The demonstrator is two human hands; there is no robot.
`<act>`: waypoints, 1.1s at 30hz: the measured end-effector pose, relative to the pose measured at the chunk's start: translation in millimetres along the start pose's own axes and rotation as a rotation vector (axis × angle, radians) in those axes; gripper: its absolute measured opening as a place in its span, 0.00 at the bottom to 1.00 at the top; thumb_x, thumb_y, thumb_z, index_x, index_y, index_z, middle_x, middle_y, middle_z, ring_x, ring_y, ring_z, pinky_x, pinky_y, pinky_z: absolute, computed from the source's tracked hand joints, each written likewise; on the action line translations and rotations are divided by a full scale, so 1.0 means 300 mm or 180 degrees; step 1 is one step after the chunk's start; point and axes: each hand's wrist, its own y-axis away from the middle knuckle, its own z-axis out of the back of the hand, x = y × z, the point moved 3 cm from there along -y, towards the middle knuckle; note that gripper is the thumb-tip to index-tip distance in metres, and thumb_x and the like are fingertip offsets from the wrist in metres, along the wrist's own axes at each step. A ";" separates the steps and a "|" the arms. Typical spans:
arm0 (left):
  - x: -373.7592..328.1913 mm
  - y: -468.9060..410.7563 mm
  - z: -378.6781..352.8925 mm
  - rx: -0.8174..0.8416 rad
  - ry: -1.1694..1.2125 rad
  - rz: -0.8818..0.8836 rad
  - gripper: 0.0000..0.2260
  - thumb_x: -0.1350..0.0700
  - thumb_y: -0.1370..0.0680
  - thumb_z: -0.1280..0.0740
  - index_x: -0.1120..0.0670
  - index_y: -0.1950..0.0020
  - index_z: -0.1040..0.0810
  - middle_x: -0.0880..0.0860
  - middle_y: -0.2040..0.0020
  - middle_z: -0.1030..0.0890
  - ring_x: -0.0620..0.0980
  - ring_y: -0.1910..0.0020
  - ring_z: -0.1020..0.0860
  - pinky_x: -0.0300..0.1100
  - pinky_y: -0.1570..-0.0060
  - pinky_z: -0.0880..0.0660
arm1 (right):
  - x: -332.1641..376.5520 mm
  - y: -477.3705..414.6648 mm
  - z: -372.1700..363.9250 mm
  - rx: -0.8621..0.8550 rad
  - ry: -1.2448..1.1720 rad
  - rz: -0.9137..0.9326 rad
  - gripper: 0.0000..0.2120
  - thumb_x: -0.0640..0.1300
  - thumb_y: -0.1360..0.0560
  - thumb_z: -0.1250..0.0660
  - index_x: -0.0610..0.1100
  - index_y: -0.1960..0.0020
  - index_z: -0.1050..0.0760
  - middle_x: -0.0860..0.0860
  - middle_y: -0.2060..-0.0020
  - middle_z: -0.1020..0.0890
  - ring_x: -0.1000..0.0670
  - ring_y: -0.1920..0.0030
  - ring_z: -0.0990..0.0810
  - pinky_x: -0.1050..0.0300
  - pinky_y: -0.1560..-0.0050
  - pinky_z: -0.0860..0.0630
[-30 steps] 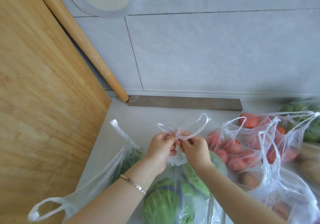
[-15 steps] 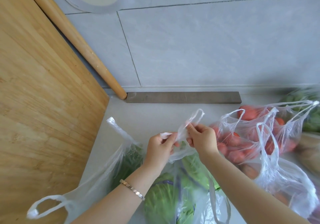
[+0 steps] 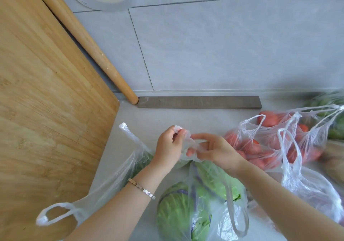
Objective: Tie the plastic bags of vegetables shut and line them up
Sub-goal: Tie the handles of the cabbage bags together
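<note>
Above the cabbage bag (image 3: 204,194), the left hand (image 3: 168,146) and right hand (image 3: 214,148) pinch its twisted handles (image 3: 188,144). Tomatoes (image 3: 260,147) sit bagged just right.

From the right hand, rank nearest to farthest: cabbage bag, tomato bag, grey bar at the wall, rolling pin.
1. Cabbage bag: its handles are in the right hand.
2. Tomato bag: just right.
3. Grey bar: behind, at the wall.
4. Rolling pin: far left, leaning.
</note>
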 end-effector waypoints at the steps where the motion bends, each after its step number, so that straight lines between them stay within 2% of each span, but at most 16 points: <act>1: 0.007 -0.005 -0.013 0.0143 0.0046 0.0187 0.11 0.59 0.22 0.38 0.50 0.64 0.26 0.45 0.68 0.25 0.40 0.69 0.27 0.27 0.68 0.33 | -0.006 0.002 0.012 -0.0049 -0.0233 0.0104 0.22 0.24 0.31 0.38 0.45 0.44 0.27 0.51 0.70 0.17 0.49 0.60 0.23 0.58 0.58 0.30; 4: 0.031 0.000 -0.052 0.0641 0.0996 0.1057 0.08 0.59 0.22 0.37 0.54 0.62 0.26 0.50 0.69 0.26 0.43 0.74 0.32 0.30 0.76 0.35 | -0.003 0.003 0.037 -0.0488 -0.0606 0.0525 0.20 0.21 0.31 0.38 0.44 0.52 0.24 0.52 0.73 0.17 0.55 0.67 0.19 0.67 0.61 0.25; 6: 0.030 0.004 -0.065 0.0723 0.1475 0.1380 0.09 0.60 0.22 0.38 0.55 0.62 0.27 0.51 0.68 0.25 0.41 0.77 0.33 0.31 0.79 0.36 | 0.010 -0.005 0.037 -0.0817 -0.0322 0.0735 0.16 0.22 0.32 0.36 0.41 0.60 0.22 0.54 0.73 0.17 0.60 0.69 0.19 0.69 0.64 0.23; 9: 0.013 -0.010 -0.058 0.0375 0.1782 0.1538 0.10 0.60 0.21 0.39 0.55 0.63 0.28 0.54 0.66 0.25 0.40 0.79 0.33 0.31 0.81 0.38 | 0.042 -0.025 0.040 -0.1353 0.0267 0.0852 0.13 0.31 0.29 0.33 0.46 0.67 0.23 0.54 0.67 0.19 0.64 0.68 0.22 0.72 0.61 0.27; 11: 0.009 -0.040 -0.025 -0.0054 0.2198 0.1554 0.11 0.60 0.21 0.40 0.57 0.63 0.28 0.55 0.68 0.25 0.41 0.81 0.30 0.31 0.82 0.36 | 0.073 -0.038 0.059 -0.1677 0.0253 0.0796 0.15 0.41 0.24 0.37 0.48 0.68 0.25 0.51 0.63 0.22 0.64 0.66 0.26 0.71 0.58 0.31; 14: 0.016 -0.070 0.032 -0.0246 0.2976 0.1706 0.14 0.57 0.20 0.42 0.57 0.65 0.29 0.52 0.71 0.22 0.45 0.71 0.24 0.36 0.68 0.26 | 0.086 -0.048 0.101 -0.1699 -0.1443 0.0530 0.16 0.37 0.21 0.46 0.48 0.62 0.26 0.51 0.71 0.22 0.52 0.57 0.25 0.59 0.52 0.27; 16: 0.039 -0.075 0.068 -0.0253 0.3305 0.1893 0.16 0.57 0.20 0.43 0.55 0.68 0.32 0.52 0.66 0.23 0.48 0.61 0.26 0.43 0.51 0.29 | 0.049 -0.049 0.137 -0.1610 -0.2606 0.0168 0.15 0.38 0.21 0.50 0.52 0.57 0.30 0.50 0.74 0.27 0.48 0.62 0.25 0.53 0.55 0.24; 18: 0.081 -0.077 0.109 -0.0624 0.3934 0.2067 0.15 0.62 0.21 0.47 0.57 0.68 0.34 0.56 0.63 0.27 0.50 0.60 0.28 0.49 0.43 0.30 | -0.018 -0.040 0.184 -0.1783 -0.3078 -0.0217 0.14 0.41 0.21 0.51 0.54 0.58 0.32 0.50 0.76 0.26 0.49 0.70 0.22 0.53 0.63 0.22; 20: 0.142 -0.081 0.142 -0.1108 0.4537 0.2200 0.14 0.68 0.24 0.50 0.56 0.69 0.36 0.55 0.65 0.31 0.49 0.65 0.30 0.47 0.48 0.26 | -0.090 -0.029 0.231 -0.2035 -0.3392 -0.0464 0.14 0.38 0.23 0.52 0.52 0.59 0.32 0.51 0.76 0.26 0.51 0.73 0.24 0.56 0.69 0.21; 22: 0.202 -0.086 0.142 -0.1355 0.4549 0.2240 0.13 0.70 0.30 0.49 0.55 0.70 0.39 0.53 0.69 0.36 0.48 0.72 0.34 0.39 0.65 0.28 | -0.148 -0.037 0.255 -0.2260 -0.3404 -0.0685 0.16 0.32 0.31 0.51 0.50 0.60 0.32 0.50 0.71 0.29 0.52 0.72 0.30 0.59 0.71 0.23; 24: 0.236 -0.087 0.115 -0.1255 0.3652 0.2000 0.15 0.66 0.24 0.46 0.55 0.69 0.38 0.50 0.70 0.38 0.45 0.75 0.36 0.34 0.75 0.35 | -0.170 -0.056 0.262 -0.2381 -0.2805 -0.0766 0.18 0.30 0.36 0.51 0.50 0.63 0.30 0.50 0.74 0.32 0.54 0.77 0.33 0.66 0.76 0.31; 26: 0.227 -0.081 0.089 -0.0717 0.1295 0.1044 0.12 0.60 0.22 0.38 0.54 0.66 0.31 0.49 0.68 0.32 0.45 0.72 0.31 0.37 0.68 0.33 | -0.153 -0.089 0.254 -0.2342 -0.0929 -0.0677 0.16 0.34 0.27 0.48 0.48 0.66 0.28 0.48 0.74 0.29 0.53 0.77 0.30 0.63 0.74 0.32; 27: 0.216 -0.076 0.060 -0.0254 0.0150 0.0402 0.05 0.59 0.24 0.35 0.54 0.60 0.26 0.50 0.61 0.27 0.46 0.64 0.27 0.37 0.60 0.31 | -0.132 -0.106 0.234 -0.2169 0.0163 -0.0538 0.15 0.38 0.24 0.46 0.47 0.64 0.25 0.48 0.70 0.26 0.52 0.71 0.27 0.63 0.68 0.30; 28: 0.218 -0.069 0.023 0.0327 -0.0739 -0.0142 0.05 0.57 0.24 0.34 0.57 0.51 0.23 0.50 0.52 0.25 0.48 0.54 0.25 0.35 0.50 0.32 | -0.119 -0.123 0.207 -0.1847 0.1063 -0.0282 0.11 0.41 0.23 0.43 0.46 0.57 0.22 0.48 0.62 0.22 0.52 0.63 0.25 0.62 0.59 0.28; 30: 0.285 -0.059 -0.044 0.1311 -0.1878 -0.0641 0.19 0.52 0.22 0.37 0.59 0.34 0.29 0.50 0.36 0.29 0.49 0.36 0.32 0.33 0.36 0.42 | -0.135 -0.159 0.155 -0.0814 0.2661 -0.0007 0.13 0.45 0.24 0.39 0.50 0.40 0.25 0.51 0.42 0.25 0.51 0.50 0.25 0.58 0.45 0.29; 33: 0.340 -0.065 -0.078 0.1530 -0.2503 -0.0855 0.21 0.48 0.20 0.45 0.56 0.31 0.32 0.49 0.28 0.34 0.52 0.34 0.35 0.40 0.32 0.42 | -0.166 -0.210 0.108 0.0410 0.4112 -0.0225 0.18 0.49 0.23 0.44 0.57 0.34 0.32 0.55 0.31 0.34 0.48 0.36 0.33 0.52 0.37 0.32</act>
